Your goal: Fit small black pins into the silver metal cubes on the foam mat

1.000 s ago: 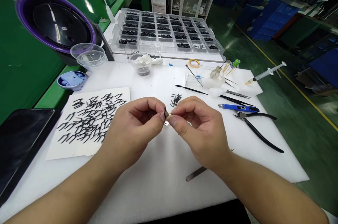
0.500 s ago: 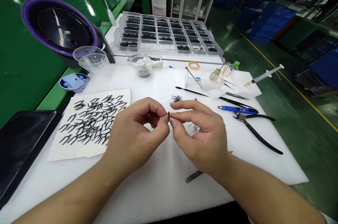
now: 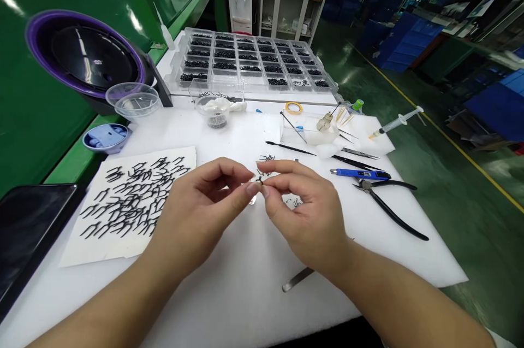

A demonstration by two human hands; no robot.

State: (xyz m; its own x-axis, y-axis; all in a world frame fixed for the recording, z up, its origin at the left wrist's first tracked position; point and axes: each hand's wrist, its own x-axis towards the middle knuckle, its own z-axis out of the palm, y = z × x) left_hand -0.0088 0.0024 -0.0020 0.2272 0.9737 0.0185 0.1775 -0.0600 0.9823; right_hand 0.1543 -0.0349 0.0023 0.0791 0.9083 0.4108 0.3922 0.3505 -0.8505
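Note:
My left hand and my right hand meet over the middle of the white foam sheet. Their thumbs and forefingers pinch a tiny black part, mostly covered by the fingertips. Just behind the hands lies a small heap of thin black pieces. Small clippings are scattered beside my right fingers. To the left, many black fork-shaped pieces rest in rows on a cream card. A flat metal strip sticks out from under my right wrist.
At the back stands a clear compartment box filled with black parts. Cutting pliers, a blue pen-like tool and a syringe lie right. A purple-rimmed black device and a dark tray stand left.
The view has shifted slightly, so the bench items sit lower and further left. Both hands keep their pinch, and the tiny part shows at a slightly different angle.

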